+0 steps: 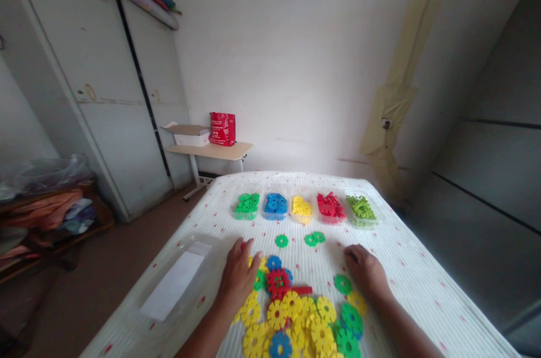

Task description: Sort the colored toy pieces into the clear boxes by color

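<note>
Plastic discs (296,318) under both hands; red bag's (222,128) writing unreadable.

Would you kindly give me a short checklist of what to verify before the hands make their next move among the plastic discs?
1. Left hand resting on the disc pile: ok.
2. Right hand holding anything: cannot tell.
3. Five sorting trays in a row, one colour each: ok.
4. Three loose green discs lie apart from the pile: ok.
5. Clear lid beside the left hand, off the pile: ok.
</note>
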`<state>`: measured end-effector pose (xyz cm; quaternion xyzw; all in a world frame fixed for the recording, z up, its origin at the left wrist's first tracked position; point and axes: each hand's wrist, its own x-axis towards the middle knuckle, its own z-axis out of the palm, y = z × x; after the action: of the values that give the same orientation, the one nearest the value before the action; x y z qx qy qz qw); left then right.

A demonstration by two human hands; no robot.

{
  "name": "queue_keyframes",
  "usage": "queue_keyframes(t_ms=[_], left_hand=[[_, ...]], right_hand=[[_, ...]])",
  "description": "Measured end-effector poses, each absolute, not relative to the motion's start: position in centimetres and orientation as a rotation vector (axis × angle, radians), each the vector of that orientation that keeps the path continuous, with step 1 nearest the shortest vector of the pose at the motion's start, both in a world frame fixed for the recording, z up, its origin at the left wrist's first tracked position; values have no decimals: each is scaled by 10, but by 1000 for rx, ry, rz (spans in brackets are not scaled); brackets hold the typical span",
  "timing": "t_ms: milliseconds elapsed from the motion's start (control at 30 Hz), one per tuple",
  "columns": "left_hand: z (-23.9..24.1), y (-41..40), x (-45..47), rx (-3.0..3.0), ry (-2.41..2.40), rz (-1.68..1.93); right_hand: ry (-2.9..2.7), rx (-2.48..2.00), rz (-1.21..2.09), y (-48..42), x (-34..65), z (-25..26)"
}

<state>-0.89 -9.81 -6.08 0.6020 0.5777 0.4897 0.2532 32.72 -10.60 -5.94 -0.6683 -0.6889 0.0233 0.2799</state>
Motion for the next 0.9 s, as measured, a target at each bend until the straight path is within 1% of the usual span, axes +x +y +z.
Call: queue_keyframes(t_ms=[100, 233, 300, 500, 667, 767, 900], left_hand=[[-55, -103, -6, 1542, 1438, 1311], [-52, -111, 2, 1177, 1130, 1375], [-54, -110, 7, 1064, 1061, 1401], [-55, -98, 39, 1031, 1018, 1391], [-46, -97, 66, 1077, 969, 1358], [-36, -98, 60, 1112, 954, 1372], [-28, -103, 29, 1147, 1014, 1399]], right_hand=[[-1856, -1801, 65, -105, 328, -61], [-1871, -1821, 53, -105, 327, -61], [-1869, -1840, 40, -106, 327, -60], [-1863, -1872, 11, -106, 324, -59], [-1847, -1835, 17, -106, 324, -58], [-1837, -1832, 44, -107, 326, -57], [-1824, -1793, 85, -109, 318, -50]])
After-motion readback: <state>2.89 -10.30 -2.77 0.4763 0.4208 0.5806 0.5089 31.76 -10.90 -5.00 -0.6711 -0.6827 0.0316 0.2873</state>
